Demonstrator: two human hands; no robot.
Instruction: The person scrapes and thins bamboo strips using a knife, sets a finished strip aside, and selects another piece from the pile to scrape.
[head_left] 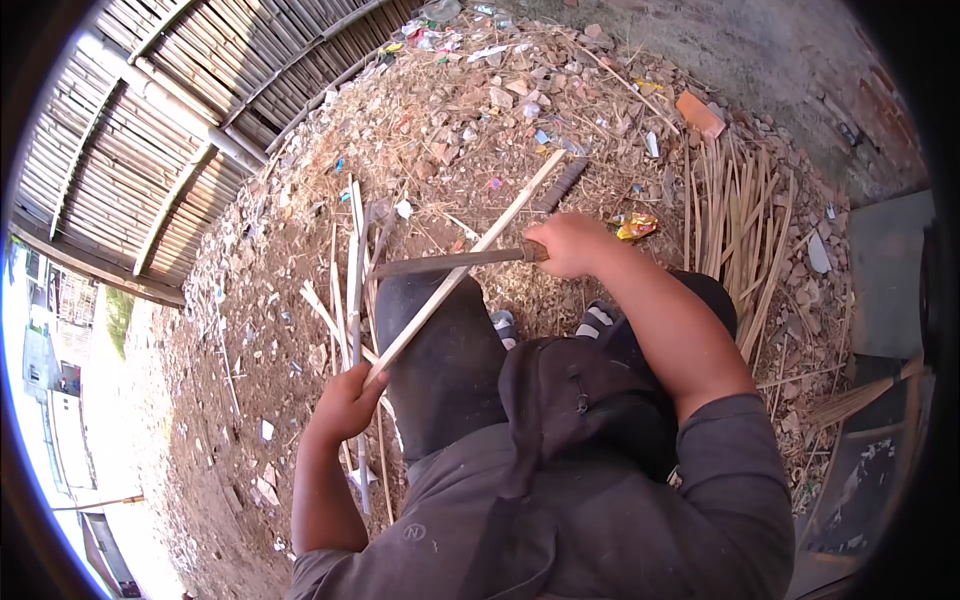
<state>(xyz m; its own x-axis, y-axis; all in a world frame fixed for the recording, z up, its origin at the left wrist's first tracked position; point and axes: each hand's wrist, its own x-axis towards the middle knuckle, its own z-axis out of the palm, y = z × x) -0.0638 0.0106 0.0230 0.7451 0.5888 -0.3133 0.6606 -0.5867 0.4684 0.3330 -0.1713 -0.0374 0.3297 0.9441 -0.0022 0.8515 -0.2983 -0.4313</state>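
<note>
My left hand [347,403] is closed round the lower end of a pale, split bamboo strip [480,247], which slants up and to the right over my left knee. In my right hand [573,244] is the handle of a long knife [440,263]. Its dark, narrow blade points left and crosses the strip near the middle. Whether the edge cuts into the strip or only rests against it, I cannot tell. Left of my knee, several more bamboo strips [354,270] lie on the ground near my left hand.
A bundle of split bamboo strips [735,220] lies on the right, by a brick [700,115]. A dark rod-shaped piece [566,186] lies ahead on the littered ground. A bamboo fence [190,110] stands at the upper left, and a wall [760,60] at the upper right.
</note>
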